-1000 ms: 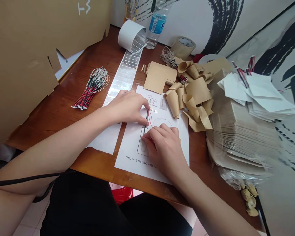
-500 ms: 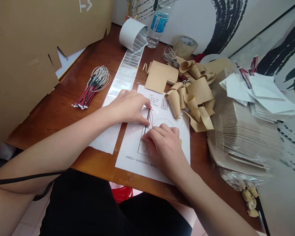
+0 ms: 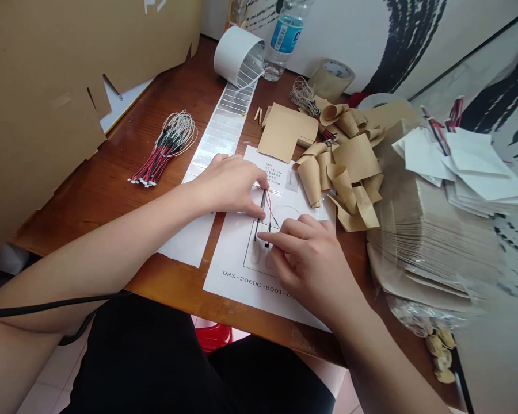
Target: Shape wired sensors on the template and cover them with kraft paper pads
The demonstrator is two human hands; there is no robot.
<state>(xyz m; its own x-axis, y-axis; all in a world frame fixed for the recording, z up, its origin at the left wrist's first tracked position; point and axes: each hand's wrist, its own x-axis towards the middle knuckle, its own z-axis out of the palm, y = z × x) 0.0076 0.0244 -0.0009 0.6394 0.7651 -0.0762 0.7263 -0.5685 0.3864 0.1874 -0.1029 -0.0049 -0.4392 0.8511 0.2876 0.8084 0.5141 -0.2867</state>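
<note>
My left hand [image 3: 229, 187] rests on a printed white sheet [image 3: 231, 256], thumb and fingertips around a thin black-sleeved wire with red leads [image 3: 262, 208]. My right hand [image 3: 311, 267] lies to the lower right, its index finger stretched out to a small black wire end [image 3: 267, 244]. That finger touches the wire end or sits just beside it; I cannot tell which. The wire lies across a drawn outline on the sheet. Beyond the sheet's left edge lies a bundle of red, black and white wires [image 3: 166, 150].
A strip of shiny labels [image 3: 222, 121] runs from a white roll [image 3: 239, 56] across the wooden desk [image 3: 112, 195]. Curled kraft paper pieces [image 3: 341, 164] lie right, beside a plastic-wrapped card stack [image 3: 431, 247] and white papers [image 3: 472, 164]. A cardboard sheet [image 3: 69, 98] stands left.
My right hand has drawn back to the lower right, and its index finger has stretched out, uncovering the lower wire end and drawn outline. The red leads now spread more to the right.
</note>
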